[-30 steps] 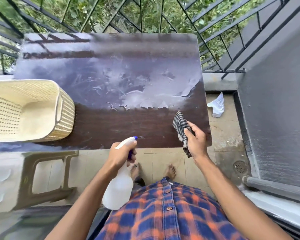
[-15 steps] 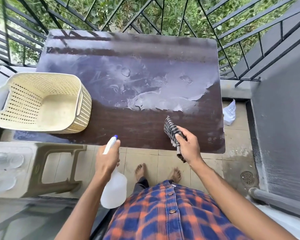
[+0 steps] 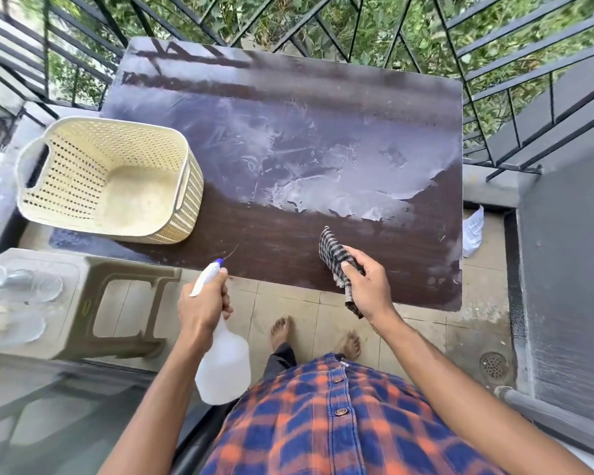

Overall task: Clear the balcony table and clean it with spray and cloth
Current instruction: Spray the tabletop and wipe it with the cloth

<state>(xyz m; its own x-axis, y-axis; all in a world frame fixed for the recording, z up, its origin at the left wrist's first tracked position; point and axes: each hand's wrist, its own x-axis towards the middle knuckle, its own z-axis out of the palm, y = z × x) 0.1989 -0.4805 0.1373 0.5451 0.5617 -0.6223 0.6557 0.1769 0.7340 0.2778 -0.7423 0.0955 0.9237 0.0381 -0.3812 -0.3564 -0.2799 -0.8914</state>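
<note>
Your left hand (image 3: 204, 303) has its grip around the spray bottle (image 3: 224, 365) at the wet desk's (image 3: 357, 125) near edge; your right hand (image 3: 369, 289) clutches the checked cloth (image 3: 333, 257) just above it.

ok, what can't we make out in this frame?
All head view:
- Bottle: trigger hidden by the left hand; fill level unclear through the cloudy plastic.
- Cloth: middle hidden in the right hand.
- Clear items on the stool: blurred at the left edge, uncountable.
- White scrap on the floor: partly behind the table; unidentifiable.
- Table legs: hidden under the top.
</note>
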